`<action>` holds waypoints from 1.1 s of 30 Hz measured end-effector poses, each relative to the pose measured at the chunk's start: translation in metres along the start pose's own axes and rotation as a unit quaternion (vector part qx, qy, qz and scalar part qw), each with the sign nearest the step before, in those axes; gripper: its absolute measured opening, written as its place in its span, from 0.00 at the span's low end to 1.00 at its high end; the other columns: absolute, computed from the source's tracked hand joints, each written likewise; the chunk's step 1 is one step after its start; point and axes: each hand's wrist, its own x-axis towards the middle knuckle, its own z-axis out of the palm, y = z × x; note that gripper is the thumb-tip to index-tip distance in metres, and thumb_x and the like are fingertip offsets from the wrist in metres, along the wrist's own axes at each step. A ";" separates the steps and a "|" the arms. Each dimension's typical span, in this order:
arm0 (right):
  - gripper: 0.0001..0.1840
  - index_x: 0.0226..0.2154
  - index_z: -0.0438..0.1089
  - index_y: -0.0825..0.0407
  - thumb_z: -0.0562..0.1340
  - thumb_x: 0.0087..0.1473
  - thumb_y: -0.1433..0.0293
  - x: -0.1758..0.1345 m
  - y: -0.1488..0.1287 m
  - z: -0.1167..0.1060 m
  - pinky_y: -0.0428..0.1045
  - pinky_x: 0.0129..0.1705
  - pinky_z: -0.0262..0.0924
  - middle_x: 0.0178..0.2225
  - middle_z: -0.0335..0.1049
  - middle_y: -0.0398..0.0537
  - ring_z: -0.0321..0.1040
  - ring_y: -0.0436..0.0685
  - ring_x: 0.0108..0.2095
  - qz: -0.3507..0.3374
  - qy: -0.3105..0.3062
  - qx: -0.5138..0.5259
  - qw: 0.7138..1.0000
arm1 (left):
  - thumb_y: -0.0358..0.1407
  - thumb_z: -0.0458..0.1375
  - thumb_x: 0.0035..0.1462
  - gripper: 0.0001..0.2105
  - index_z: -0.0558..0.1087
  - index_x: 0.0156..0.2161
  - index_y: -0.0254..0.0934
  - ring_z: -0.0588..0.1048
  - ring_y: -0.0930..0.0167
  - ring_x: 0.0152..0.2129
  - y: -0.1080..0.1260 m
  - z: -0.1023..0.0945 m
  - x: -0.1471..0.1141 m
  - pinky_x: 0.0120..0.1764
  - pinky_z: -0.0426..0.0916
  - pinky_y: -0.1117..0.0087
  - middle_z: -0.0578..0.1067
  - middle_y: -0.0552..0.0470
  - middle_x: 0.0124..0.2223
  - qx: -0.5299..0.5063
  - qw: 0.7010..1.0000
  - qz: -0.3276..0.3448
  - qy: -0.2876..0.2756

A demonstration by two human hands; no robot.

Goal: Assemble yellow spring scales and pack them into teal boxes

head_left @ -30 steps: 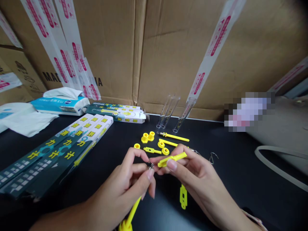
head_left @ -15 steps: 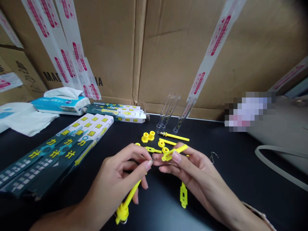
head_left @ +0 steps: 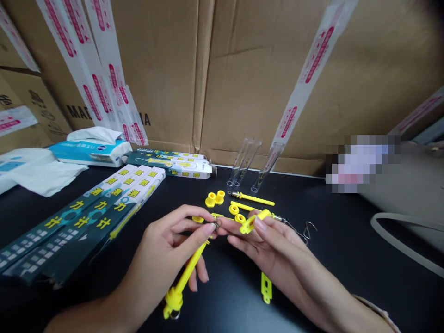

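Between the thumb and index finger of my left hand (head_left: pixel 176 245) is pinched a small metal ring (head_left: pixel 217 224). Below those fingers, a yellow plastic rod (head_left: pixel 190 268) slants down to a thick yellow end with a wire loop; whether this hand also holds it, I cannot tell. My right hand (head_left: pixel 274 245) grips a yellow slotted plastic piece (head_left: pixel 255 222) between thumb and fingers, its fingertips close to the ring. Under the right hand lies another slotted yellow strip (head_left: pixel 266 287). Behind the hands are yellow washers (head_left: pixel 239 218), yellow flanged caps (head_left: pixel 215 199) and a yellow rod with a metal tip (head_left: pixel 256 199).
Three clear tubes (head_left: pixel 267 167) stand tilted at the back. A bent wire hook (head_left: pixel 310 231) lies right of my hand. Printed boxes (head_left: pixel 104 199) fill the left, with a tissue pack (head_left: pixel 92 152) behind. A large cardboard box (head_left: pixel 277 69) walls off the back; a grey strap (head_left: pixel 398 240) curves at right.
Both hands have shifted slightly; the fingertips stay close around the metal ring. The yellow rod's thick end has moved a little left and up. More wire shows beside the hook.
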 end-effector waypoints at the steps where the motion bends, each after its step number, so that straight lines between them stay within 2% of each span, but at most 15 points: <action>1: 0.06 0.36 0.75 0.49 0.69 0.61 0.65 0.000 0.000 0.000 0.54 0.59 0.68 0.46 0.83 0.51 0.76 0.58 0.53 0.004 -0.004 0.004 1.000 | 0.42 0.67 0.56 0.13 0.74 0.41 0.37 0.76 0.72 0.11 0.000 0.000 0.001 0.11 0.68 0.79 0.82 0.51 0.32 0.000 1.000 -0.001 0.002; 6: 0.06 0.35 0.76 0.49 0.66 0.64 0.65 -0.001 -0.001 -0.001 0.55 0.59 0.67 0.47 0.82 0.51 0.73 0.59 0.57 0.001 -0.024 -0.017 1.000 | 0.42 0.69 0.53 0.14 0.77 0.39 0.35 0.75 0.72 0.12 0.003 -0.001 0.002 0.12 0.69 0.78 0.81 0.50 0.27 0.027 0.999 -0.008 0.014; 9: 0.05 0.36 0.76 0.48 0.67 0.63 0.65 -0.001 -0.001 -0.003 0.55 0.58 0.68 0.47 0.82 0.49 0.74 0.59 0.55 -0.003 -0.018 -0.033 0.999 | 0.42 0.70 0.51 0.14 0.77 0.38 0.35 0.76 0.71 0.13 0.005 0.001 0.001 0.12 0.71 0.76 0.81 0.51 0.27 0.043 0.999 -0.018 0.022; 13: 0.03 0.36 0.77 0.46 0.67 0.63 0.65 0.000 0.000 -0.006 0.56 0.59 0.67 0.46 0.82 0.47 0.76 0.59 0.53 -0.012 -0.019 -0.046 0.999 | 0.40 0.69 0.53 0.12 0.76 0.38 0.36 0.74 0.73 0.13 0.005 0.001 0.002 0.11 0.70 0.78 0.79 0.54 0.27 0.048 0.999 -0.011 0.010; 21: 0.07 0.42 0.76 0.46 0.67 0.62 0.63 -0.004 -0.005 -0.005 0.59 0.69 0.49 0.48 0.82 0.50 0.72 0.58 0.57 0.014 -0.032 -0.102 0.994 | 0.39 0.69 0.53 0.10 0.77 0.37 0.36 0.74 0.74 0.13 0.003 0.000 -0.002 0.11 0.69 0.80 0.78 0.54 0.27 0.058 0.998 -0.005 0.011; 28: 0.07 0.38 0.73 0.45 0.69 0.61 0.61 -0.003 -0.007 -0.005 0.56 0.65 0.56 0.48 0.82 0.48 0.72 0.57 0.57 0.020 -0.038 -0.117 0.992 | 0.38 0.70 0.50 0.10 0.77 0.34 0.35 0.81 0.65 0.24 0.009 0.001 -0.002 0.11 0.68 0.83 0.78 0.51 0.24 0.073 0.997 -0.008 0.028; 33: 0.07 0.38 0.70 0.46 0.67 0.63 0.61 -0.007 -0.008 -0.008 0.55 0.64 0.58 0.50 0.81 0.47 0.75 0.57 0.55 0.011 -0.038 -0.161 0.986 | 0.38 0.70 0.50 0.10 0.76 0.34 0.35 0.80 0.66 0.24 0.005 0.001 -0.001 0.11 0.71 0.80 0.77 0.52 0.24 0.063 0.998 -0.005 0.020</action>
